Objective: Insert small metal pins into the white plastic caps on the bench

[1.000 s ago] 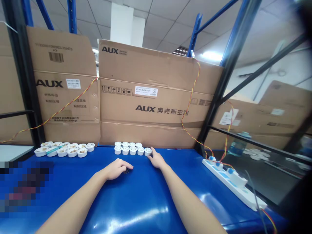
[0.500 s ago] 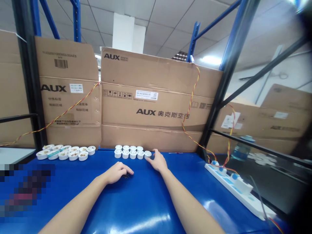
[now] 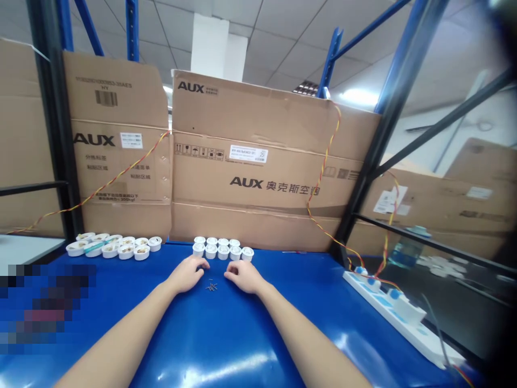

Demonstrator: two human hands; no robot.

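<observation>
Above the blue tabletop, my left hand (image 3: pixel 188 274) is loosely curled, thumb and index finger apart, with nothing visible between them. Opposite it my right hand (image 3: pixel 243 276) bends its fingers inward, the tips slightly apart; I see nothing in them. Between and just below both hands lies a small loose pile of dark screws (image 3: pixel 212 287). Two rows of small round white lidded cups (image 3: pixel 223 252) stand just beyond my hands. The end cup (image 3: pixel 247 254) of the front row is above my right hand, apart from it.
More white cups (image 3: pixel 126 251), with small contents, stand at back left, a teal strip across one. A thin rod-like item (image 3: pixel 294 252) lies by the back edge. Cardboard boxes (image 3: pixel 258 186) wall off the back. A power strip (image 3: pixel 398 315) runs along the right side.
My right hand has left the end cup and come back toward the screws. My left hand has drawn off the screws, which now show. The view has shifted slightly.
</observation>
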